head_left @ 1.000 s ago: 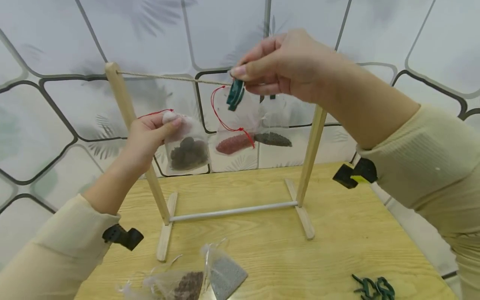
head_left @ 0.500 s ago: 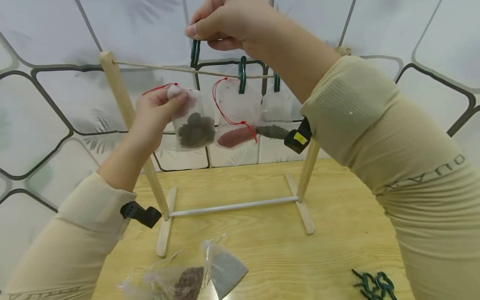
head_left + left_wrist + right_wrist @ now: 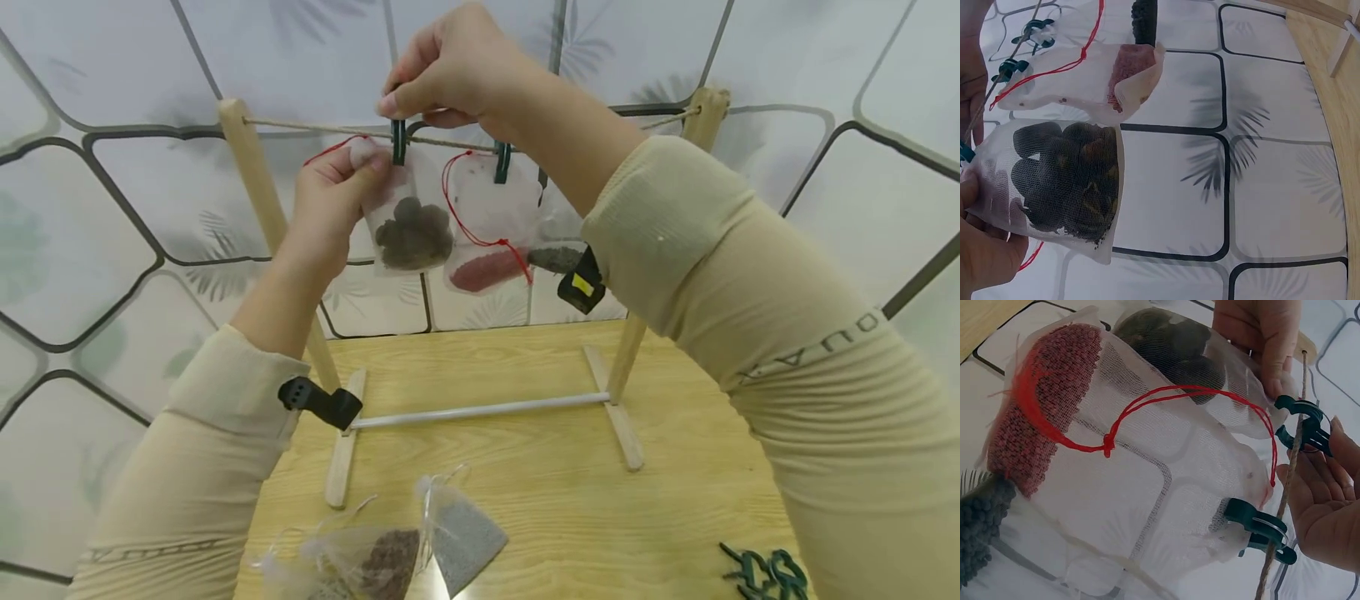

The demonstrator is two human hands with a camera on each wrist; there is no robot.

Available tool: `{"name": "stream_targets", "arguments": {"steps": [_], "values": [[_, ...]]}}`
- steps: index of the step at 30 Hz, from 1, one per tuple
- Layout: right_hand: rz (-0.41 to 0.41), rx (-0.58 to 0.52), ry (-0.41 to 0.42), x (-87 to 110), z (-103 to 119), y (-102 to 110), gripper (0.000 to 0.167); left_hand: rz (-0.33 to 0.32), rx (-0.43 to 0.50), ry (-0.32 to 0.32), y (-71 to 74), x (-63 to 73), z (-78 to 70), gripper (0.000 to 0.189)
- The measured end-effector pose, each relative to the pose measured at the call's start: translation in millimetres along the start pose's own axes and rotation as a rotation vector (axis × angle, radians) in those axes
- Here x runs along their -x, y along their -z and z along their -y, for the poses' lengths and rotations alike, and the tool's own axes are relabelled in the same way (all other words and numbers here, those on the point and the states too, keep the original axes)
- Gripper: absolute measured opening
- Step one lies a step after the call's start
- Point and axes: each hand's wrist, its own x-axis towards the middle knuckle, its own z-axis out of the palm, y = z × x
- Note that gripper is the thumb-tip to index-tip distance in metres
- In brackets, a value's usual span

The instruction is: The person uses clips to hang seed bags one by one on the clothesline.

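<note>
Mesh bag of dark lumps point(image 3: 412, 227) is held by left hand point(image 3: 330, 200), fingers pinched on top, at pink-granule bag's point(image 3: 491, 218) 9 o'clock. Dark-green clip point(image 3: 399, 143) is pinched in right hand's point(image 3: 453, 75) fingers, at lump bag's 12 o'clock.

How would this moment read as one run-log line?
left hand: holds mesh bag of dark lumps | right hand: pinches green clip at rope | bag of red grains: clipped to rope | loose clips: on table

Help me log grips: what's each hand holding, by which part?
Left hand: bag of dark lumps, by its top. Right hand: green clip, by its handles.
</note>
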Motion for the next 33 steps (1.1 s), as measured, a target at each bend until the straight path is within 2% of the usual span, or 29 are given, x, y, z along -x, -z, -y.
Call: {"name": "stream_targets", "arguments": {"steps": [9,14,17,22,25,31,33], "values": [[0.013,0.040,0.028,1.2,-5.1,-5.8,0.013,-0.121,0.001,0.056,-5.2,2.7,-6.5,0.018],[0.040,0.062,0.060,1.5,-7.5,-5.0,0.012,-0.104,0.135,0.078,-3.8,4.3,-3.7,0.020],[0.071,0.111,0.076,1.3,-8.8,-3.8,0.017,-0.096,0.218,0.090,-3.6,4.5,-2.2,0.021],[0.152,0.162,0.136,1.4,-14.2,-3.0,0.026,-0.115,0.270,0.094,-5.2,3.6,1.1,0.025],[0.171,0.169,0.162,1.4,-17.2,-4.0,0.030,-0.122,0.309,0.100,-5.3,3.4,2.6,0.026],[0.154,0.197,0.138,1.0,-17.3,-7.5,0.042,-0.145,0.304,0.093,-4.9,2.5,4.5,0.025],[0.138,0.221,0.125,0.4,-17.4,-8.1,0.046,-0.146,0.271,0.082,-5.1,2.3,5.5,0.024]]}}
